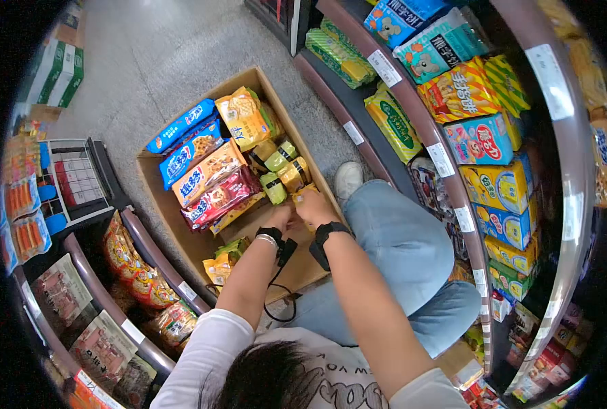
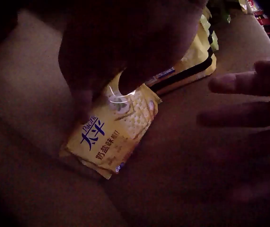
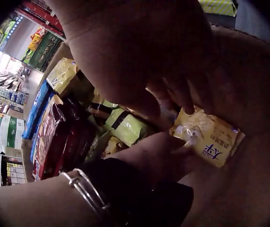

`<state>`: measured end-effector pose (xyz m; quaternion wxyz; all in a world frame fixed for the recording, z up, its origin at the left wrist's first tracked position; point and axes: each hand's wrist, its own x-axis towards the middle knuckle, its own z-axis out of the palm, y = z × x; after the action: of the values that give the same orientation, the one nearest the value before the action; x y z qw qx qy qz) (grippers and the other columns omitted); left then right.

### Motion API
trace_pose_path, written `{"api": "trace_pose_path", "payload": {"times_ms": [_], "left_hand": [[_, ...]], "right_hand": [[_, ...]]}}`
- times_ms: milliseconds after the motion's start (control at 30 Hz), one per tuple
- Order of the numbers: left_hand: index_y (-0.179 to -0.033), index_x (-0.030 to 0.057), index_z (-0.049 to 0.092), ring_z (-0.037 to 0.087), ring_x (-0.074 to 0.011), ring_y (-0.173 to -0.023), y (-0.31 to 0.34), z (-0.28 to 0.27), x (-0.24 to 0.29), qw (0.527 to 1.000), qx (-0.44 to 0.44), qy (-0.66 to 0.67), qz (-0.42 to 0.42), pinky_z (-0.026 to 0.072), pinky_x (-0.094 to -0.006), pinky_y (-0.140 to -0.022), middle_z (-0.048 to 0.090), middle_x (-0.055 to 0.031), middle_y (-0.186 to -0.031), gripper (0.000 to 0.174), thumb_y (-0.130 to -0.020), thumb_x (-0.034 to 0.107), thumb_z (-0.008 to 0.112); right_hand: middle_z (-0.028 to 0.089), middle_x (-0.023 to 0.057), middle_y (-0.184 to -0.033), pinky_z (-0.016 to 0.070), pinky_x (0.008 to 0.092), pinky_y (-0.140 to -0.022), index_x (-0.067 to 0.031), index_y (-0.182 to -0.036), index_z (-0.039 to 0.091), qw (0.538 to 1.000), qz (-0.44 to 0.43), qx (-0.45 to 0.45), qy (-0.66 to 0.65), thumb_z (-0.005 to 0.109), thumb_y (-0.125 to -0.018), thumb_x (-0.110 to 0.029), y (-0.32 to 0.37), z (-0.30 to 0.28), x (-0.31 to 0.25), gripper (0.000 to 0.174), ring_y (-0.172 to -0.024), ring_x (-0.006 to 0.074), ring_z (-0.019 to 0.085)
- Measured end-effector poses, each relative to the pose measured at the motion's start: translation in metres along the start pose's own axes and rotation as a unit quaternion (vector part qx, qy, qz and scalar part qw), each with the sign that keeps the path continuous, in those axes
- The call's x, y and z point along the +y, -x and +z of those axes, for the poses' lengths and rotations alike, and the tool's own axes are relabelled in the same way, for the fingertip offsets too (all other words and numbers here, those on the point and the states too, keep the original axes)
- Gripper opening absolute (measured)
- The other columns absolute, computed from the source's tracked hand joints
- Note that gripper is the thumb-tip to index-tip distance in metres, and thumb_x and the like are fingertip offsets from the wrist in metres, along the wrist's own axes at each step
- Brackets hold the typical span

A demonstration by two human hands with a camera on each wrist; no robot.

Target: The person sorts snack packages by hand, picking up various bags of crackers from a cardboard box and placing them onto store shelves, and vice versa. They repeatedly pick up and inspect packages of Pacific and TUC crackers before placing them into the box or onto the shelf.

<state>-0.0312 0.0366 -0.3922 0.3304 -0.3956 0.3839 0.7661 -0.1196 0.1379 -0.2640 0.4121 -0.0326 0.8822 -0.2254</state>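
Note:
An open cardboard box [image 1: 146, 178] holds snack packets. In the left wrist view my left hand [image 2: 125, 42] grips a yellow cracker packet [image 2: 113, 137] at one end; the head view mostly hides this packet. My right hand [image 3: 139, 52] is over the packet's near end in the right wrist view, fingers extended. Its fingers [image 2: 239, 85] show apart from the packet in the left wrist view. In the head view, both the left hand [image 1: 281, 217] and right hand [image 1: 310, 206] are low inside the box, close together, beside green and yellow black-banded packs [image 1: 274, 187].
Blue bags [image 1: 193, 153], an orange bag [image 1: 211, 174], a dark red bag [image 1: 220, 201] and a large yellow bag [image 1: 243, 119] stand in the box. Stocked shelves [image 1: 453, 184] line the right side; lower shelves [image 1: 133, 273] are at left. My bent knee [image 1: 405, 238] is beside the box.

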Motion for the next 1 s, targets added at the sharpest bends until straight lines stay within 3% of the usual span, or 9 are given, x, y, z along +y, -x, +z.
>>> {"api": "trace_pose_path", "payload": {"times_ms": [100,133,233,367,400,533,633,667,1000], "left_hand": [[-0.099,0.0073,0.057,0.056,-0.0188,-0.062,0.030,0.016,0.023,0.989,0.147,-0.029,-0.014,0.0488,-0.0331,-0.057,0.059,-0.0071,-0.080,0.019,-0.089,0.020,0.047],[-0.097,0.0081,0.058,0.058,-0.0194,-0.070,0.043,0.013,0.031,0.992,0.099,-0.082,-0.020,0.0499,-0.0374,-0.064,0.060,-0.0062,-0.083,0.021,-0.088,0.024,0.048],[-0.096,0.0068,0.058,0.060,-0.0204,-0.078,0.088,0.032,0.054,0.993,0.081,-0.084,-0.029,0.0499,-0.0389,-0.071,0.061,-0.0059,-0.086,0.024,-0.087,0.027,0.049],[-0.103,0.0094,0.059,0.060,-0.0187,-0.082,0.136,0.058,0.072,0.985,0.080,-0.100,0.113,0.0497,-0.0375,-0.073,0.062,-0.0051,-0.093,0.026,-0.086,0.029,0.053],[-0.109,0.0113,0.057,0.059,-0.0169,-0.081,0.129,0.054,0.072,0.983,0.061,-0.104,0.141,0.0490,-0.0353,-0.071,0.062,-0.0048,-0.096,0.029,-0.086,0.029,0.055],[-0.112,0.0084,0.054,0.058,-0.0152,-0.079,0.195,0.123,0.106,0.971,0.055,-0.064,0.224,0.0477,-0.0313,-0.070,0.063,-0.0045,-0.099,0.028,-0.088,0.022,0.053],[-0.114,0.0069,0.052,0.058,-0.0162,-0.085,0.227,0.170,0.128,0.951,-0.032,-0.110,0.288,0.0469,-0.0308,-0.073,0.061,-0.0055,-0.104,0.028,-0.089,0.021,0.051],[-0.116,0.0066,0.050,0.057,-0.0184,-0.093,0.234,0.188,0.134,0.935,-0.040,-0.144,0.321,0.0462,-0.0327,-0.079,0.058,-0.0071,-0.111,0.030,-0.091,0.023,0.050],[-0.118,0.0096,0.052,0.056,-0.0142,-0.096,0.302,0.330,0.162,0.851,-0.148,-0.184,0.469,0.0461,-0.0285,-0.079,0.057,-0.0048,-0.114,0.028,-0.091,0.019,0.052]], "right_hand": [[0.063,0.0220,-0.100,0.0467,0.0401,-0.084,-0.0011,-0.103,0.062,0.993,-0.071,0.074,-0.063,0.055,-0.077,-0.019,0.001,-0.013,-0.010,0.033,-0.097,0.0361,0.059],[0.064,0.0214,-0.096,0.0474,0.0391,-0.082,-0.0011,-0.101,0.062,0.985,-0.105,0.094,-0.101,0.056,-0.077,-0.020,0.005,-0.022,-0.016,0.032,-0.092,0.0356,0.061],[0.063,0.0208,-0.097,0.0468,0.0419,-0.082,-0.0029,-0.103,0.062,0.972,-0.147,0.122,-0.137,0.055,-0.078,-0.018,0.018,-0.050,-0.038,0.029,-0.092,0.0374,0.059],[0.065,0.0178,-0.090,0.0491,0.0354,-0.075,-0.0036,-0.103,0.062,0.936,-0.214,0.141,-0.239,0.058,-0.078,-0.021,0.057,-0.095,-0.056,0.031,-0.085,0.0318,0.063],[0.066,0.0156,-0.088,0.0492,0.0323,-0.074,-0.0036,-0.102,0.063,0.935,-0.213,0.156,-0.237,0.059,-0.079,-0.020,0.072,-0.108,-0.058,0.029,-0.082,0.0254,0.065],[0.067,0.0103,-0.088,0.0491,0.0303,-0.072,-0.0033,-0.101,0.062,0.879,-0.274,0.199,-0.336,0.059,-0.082,-0.018,0.118,-0.142,-0.040,0.024,-0.081,0.0177,0.064],[0.066,0.0083,-0.087,0.0487,0.0276,-0.071,-0.0020,-0.101,0.061,0.834,-0.304,0.233,-0.396,0.060,-0.083,-0.014,0.156,-0.173,-0.024,0.022,-0.080,0.0146,0.063],[0.066,0.0070,-0.085,0.0484,0.0258,-0.071,-0.0009,-0.100,0.061,0.806,-0.326,0.248,-0.427,0.060,-0.084,-0.011,0.165,-0.181,-0.019,0.019,-0.079,0.0118,0.061],[0.065,0.0068,-0.097,0.0463,0.0239,-0.072,-0.0019,-0.107,0.058,0.720,-0.357,0.437,-0.405,0.058,-0.086,-0.010,0.269,-0.267,0.030,0.023,-0.083,0.0108,0.061]]}}
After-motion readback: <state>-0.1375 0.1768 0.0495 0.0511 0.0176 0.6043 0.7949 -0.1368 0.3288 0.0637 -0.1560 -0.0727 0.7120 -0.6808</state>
